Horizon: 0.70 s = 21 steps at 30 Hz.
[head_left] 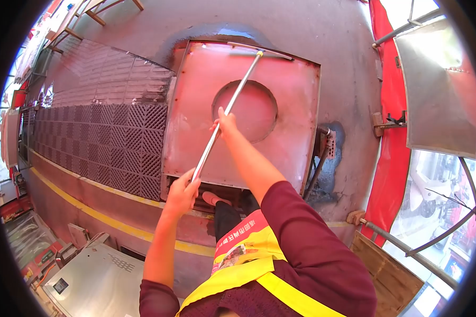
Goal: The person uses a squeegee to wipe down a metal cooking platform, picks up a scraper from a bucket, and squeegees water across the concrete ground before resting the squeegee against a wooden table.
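Observation:
My left hand (183,193) is wrapped round the lower end of a long silver pole, near the front edge of a square metal table (195,142). Further up the same pole, my right hand (226,123) grips it above the round recess (256,105) in the tabletop. The pole slants away to a wide, thin head like that of a squeegee (259,53), which lies along the table's far edge. The tabletop looks wet and reflects reddish light. My palms and the pole's near end are partly hidden.
Dark slatted floor mats (100,142) lie left of the table. A yellow line (111,222) runs along the step. A metal cabinet (98,280) stands at lower left. To the right are a red curtain (388,158), a metal panel (439,90) and a wet floor patch (330,164).

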Motion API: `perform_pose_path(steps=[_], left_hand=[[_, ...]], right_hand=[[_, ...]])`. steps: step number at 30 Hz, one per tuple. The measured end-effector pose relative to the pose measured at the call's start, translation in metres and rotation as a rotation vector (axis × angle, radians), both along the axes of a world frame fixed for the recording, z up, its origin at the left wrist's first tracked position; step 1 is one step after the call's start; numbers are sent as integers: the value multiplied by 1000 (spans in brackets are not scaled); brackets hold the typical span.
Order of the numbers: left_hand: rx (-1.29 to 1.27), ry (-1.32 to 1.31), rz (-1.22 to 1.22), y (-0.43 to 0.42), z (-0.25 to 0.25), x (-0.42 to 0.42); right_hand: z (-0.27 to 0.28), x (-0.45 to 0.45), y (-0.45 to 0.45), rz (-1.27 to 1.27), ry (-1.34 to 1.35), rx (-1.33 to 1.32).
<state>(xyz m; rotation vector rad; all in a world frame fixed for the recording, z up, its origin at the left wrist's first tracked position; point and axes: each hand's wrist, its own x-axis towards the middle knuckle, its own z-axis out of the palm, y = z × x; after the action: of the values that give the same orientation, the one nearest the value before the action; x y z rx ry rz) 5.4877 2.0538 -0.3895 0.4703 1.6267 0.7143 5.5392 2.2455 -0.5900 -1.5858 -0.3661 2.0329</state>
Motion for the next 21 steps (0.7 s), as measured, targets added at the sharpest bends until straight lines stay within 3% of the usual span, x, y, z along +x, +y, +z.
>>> perform_pose_path(steps=[5, 6, 8, 9, 11, 14, 17, 21], left_hand=[[-16, 10, 22, 11, -60, 28], [13, 119, -34, -4, -73, 36], [-8, 47, 36, -48, -74, 51], [-31, 131, 16, -84, -83, 56], [-52, 247, -62, -148, -67, 63], [-243, 290, -135, -206, -18, 61], [-238, 327, -152, -201, 0, 52], [17, 371, -87, -112, -47, 40]], right_hand=[[-40, 26, 30, 292, -116, -2], [-39, 33, 16, 328, -146, 9], [-49, 45, -27, 321, -131, 43], [-41, 51, -53, 399, -119, 45], [-36, 60, -126, 429, -118, 81], [8, 65, -194, 504, -64, -115], [17, 55, -194, 458, -50, -91], [-18, 30, -100, 357, -96, 64]])
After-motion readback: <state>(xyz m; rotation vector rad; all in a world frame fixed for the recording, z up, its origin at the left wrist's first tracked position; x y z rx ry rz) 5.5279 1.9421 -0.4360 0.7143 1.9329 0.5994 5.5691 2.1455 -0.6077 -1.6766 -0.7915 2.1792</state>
